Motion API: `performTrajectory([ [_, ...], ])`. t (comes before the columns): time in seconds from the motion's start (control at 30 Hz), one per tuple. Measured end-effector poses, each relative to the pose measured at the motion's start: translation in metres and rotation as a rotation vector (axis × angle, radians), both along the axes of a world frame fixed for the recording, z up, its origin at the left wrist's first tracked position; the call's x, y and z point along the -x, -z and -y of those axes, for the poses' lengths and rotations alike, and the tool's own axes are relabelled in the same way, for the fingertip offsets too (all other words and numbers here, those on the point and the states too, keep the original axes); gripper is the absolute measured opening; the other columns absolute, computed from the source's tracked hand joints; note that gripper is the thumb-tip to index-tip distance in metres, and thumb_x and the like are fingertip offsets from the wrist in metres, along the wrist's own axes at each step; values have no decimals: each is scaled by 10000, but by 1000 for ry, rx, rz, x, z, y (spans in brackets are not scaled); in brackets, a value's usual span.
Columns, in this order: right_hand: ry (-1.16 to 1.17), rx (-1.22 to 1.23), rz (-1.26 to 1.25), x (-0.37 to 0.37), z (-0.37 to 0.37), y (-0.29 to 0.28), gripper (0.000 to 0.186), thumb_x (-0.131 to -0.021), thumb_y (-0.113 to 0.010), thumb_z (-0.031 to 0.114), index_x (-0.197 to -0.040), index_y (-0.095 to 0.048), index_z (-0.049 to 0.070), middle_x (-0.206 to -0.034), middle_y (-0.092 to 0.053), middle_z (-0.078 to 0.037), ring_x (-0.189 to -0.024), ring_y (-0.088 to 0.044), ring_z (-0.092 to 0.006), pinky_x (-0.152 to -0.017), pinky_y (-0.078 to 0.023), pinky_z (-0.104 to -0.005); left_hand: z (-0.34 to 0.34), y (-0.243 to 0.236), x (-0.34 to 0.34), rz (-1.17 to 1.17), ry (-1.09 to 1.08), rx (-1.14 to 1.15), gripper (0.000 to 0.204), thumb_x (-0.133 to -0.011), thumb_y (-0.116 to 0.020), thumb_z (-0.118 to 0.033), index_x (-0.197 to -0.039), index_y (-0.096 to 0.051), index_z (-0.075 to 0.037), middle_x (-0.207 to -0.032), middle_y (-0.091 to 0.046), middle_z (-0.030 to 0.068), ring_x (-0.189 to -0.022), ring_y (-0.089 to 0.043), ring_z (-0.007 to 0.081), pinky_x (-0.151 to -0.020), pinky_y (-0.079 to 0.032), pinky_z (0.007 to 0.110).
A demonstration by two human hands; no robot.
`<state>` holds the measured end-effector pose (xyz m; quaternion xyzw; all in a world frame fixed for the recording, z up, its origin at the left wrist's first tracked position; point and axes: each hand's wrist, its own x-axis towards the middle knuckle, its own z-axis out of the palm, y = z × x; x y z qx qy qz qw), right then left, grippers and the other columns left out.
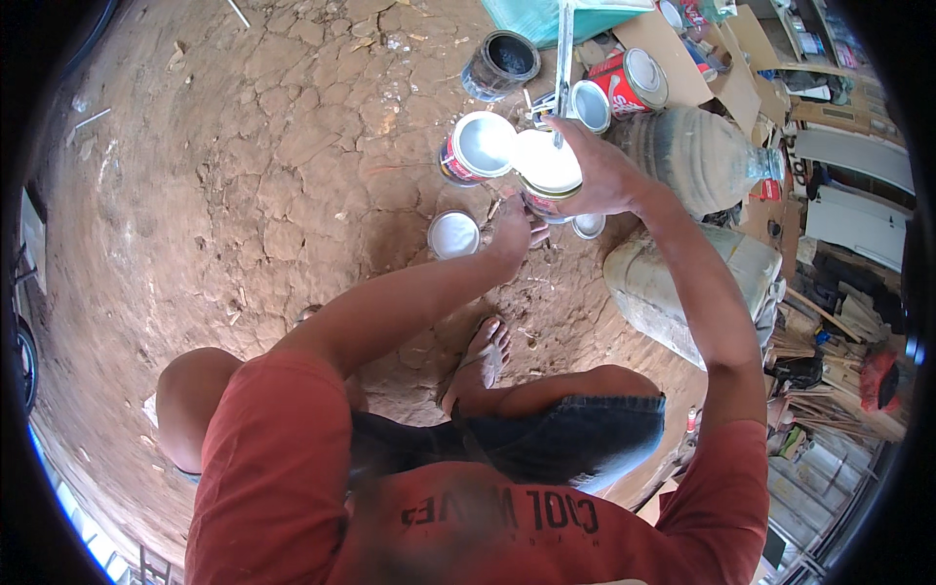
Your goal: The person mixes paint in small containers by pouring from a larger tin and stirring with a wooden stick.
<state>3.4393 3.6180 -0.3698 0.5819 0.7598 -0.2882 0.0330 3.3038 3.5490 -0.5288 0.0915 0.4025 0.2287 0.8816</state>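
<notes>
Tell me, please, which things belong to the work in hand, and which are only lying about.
Apparently in use: white-filled can in the right hand, similar can beside it.

Apparently lying about: red can, large bottle, pale jerrycan, cardboard.

Over there I see 2 cans (486,146) side by side, left of the bottle (694,161); a lid (453,235) lies left of the jug (673,288).

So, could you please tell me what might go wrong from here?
The white-topped can in the right hand might slip or tip. Bumping the open can close beside it could spill any contents. The cracked, uneven dirt floor may let standing cans wobble.
</notes>
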Motion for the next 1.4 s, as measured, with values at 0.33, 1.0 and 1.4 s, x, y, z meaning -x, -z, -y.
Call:
performTrajectory([
  [0.33, -32, 18, 76, 2, -18, -12, 1120, -635, -858, 244, -1538, -232, 26, -1483, -416, -239, -1351, -463, -393, -1121, -410, -436, -6, -23, 0, 43, -48, -20, 669, -1092, -153, -516, -1406, -430, 6, -1331, -546, 188, -1172, -575, 298, -1052, -511, 436],
  [1.0, -30, 48, 156, 16, -22, -26, 1142, -634, -871, 290, -1548, -238, 31, -1499, -403, -246, -1364, -452, -392, -1150, -385, -436, -2, -47, 8, 76, 22, -109, 745, -1065, -132, -589, -1547, -267, -37, -1557, -376, 155, -1287, -514, 326, -1057, -498, 499],
  [1.4, -35, 64, 210, 27, -30, -36, 1139, -631, -864, 300, -1554, -245, 47, -1496, -408, -247, -1363, -452, -390, -1150, -384, -446, 0, -45, 13, 105, 110, -148, 858, -1008, -89, -697, -1616, -63, -93, -1661, -197, 114, -1360, -487, 321, -1047, -503, 493],
])
